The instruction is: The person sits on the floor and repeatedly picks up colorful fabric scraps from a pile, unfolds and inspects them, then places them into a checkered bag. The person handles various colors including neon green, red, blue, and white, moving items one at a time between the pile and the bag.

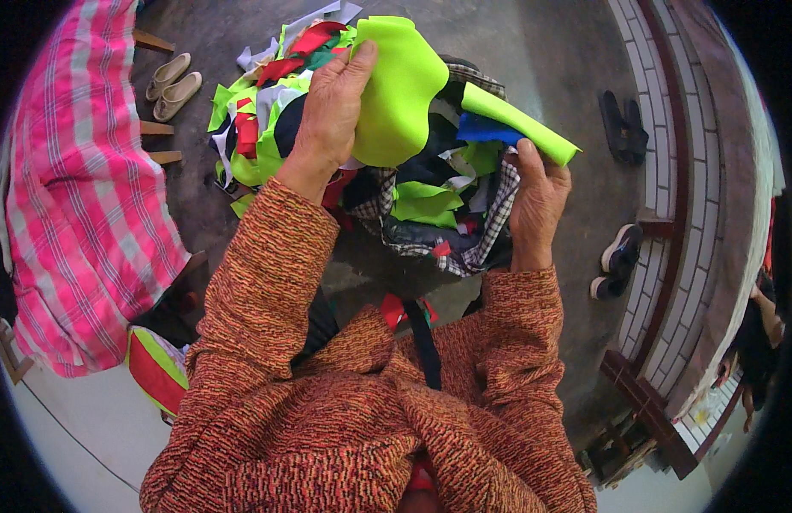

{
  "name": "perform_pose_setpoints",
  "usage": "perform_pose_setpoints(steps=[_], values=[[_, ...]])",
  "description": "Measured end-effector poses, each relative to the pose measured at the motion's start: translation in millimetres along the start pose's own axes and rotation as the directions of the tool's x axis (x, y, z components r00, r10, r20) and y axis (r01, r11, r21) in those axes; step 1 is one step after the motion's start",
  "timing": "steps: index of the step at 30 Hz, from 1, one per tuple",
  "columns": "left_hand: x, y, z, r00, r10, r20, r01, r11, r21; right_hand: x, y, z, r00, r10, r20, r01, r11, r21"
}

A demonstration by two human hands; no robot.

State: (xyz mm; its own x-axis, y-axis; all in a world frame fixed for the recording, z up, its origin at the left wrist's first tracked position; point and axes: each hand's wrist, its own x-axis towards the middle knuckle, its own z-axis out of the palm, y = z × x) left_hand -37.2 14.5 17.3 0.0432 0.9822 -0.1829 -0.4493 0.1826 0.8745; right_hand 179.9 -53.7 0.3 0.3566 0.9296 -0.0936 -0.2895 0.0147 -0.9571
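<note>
My left hand (pixel 332 115) grips the wide end of a neon yellow-green fabric piece (pixel 400 90), held up over a heap of fabric scraps (pixel 268 111). My right hand (pixel 537 201) pinches the narrow strip end of the same piece near its lower right tip. Under the hands lies a checked cloth bundle (pixel 490 231) with green, blue, red and dark scraps in it. Both forearms wear an orange-brown knitted sleeve (pixel 268 282).
A pink checked cloth (pixel 79 188) covers a bench at the left. A pair of beige shoes (pixel 172 84) lies on the concrete floor at top left. Dark sandals (pixel 623 124) and a dark shoe (pixel 614 261) sit near the tiled step on the right.
</note>
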Motion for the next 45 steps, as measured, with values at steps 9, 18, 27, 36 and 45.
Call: perform_pose_setpoints(steps=[9, 18, 27, 36, 45], values=[[-3, -9, 5, 0.998, -0.062, 0.001, 0.062, 0.998, 0.033, -3, 4, 10, 0.980, 0.003, 0.201, 0.014, 0.997, -0.081], [-17, -37, 26, 0.981, -0.118, 0.154, 0.074, 0.962, 0.265, -22, 18, 39, 0.903, 0.043, 0.428, 0.083, 0.959, -0.271], [-20, -23, 26, 0.887, -0.306, 0.346, 0.252, 0.948, 0.192, -21, 34, 34, 0.974, 0.159, 0.164, -0.151, 0.987, -0.060], [-22, -31, 26, 0.915, -0.147, 0.375, -0.047, 0.886, 0.461, -20, 24, 44, 0.938, 0.262, 0.228, -0.307, 0.932, 0.194], [-24, -43, 21, 0.927, 0.160, 0.340, -0.373, 0.509, 0.776, -19, 31, 36, 0.923, 0.304, 0.236, -0.360, 0.899, 0.249]])
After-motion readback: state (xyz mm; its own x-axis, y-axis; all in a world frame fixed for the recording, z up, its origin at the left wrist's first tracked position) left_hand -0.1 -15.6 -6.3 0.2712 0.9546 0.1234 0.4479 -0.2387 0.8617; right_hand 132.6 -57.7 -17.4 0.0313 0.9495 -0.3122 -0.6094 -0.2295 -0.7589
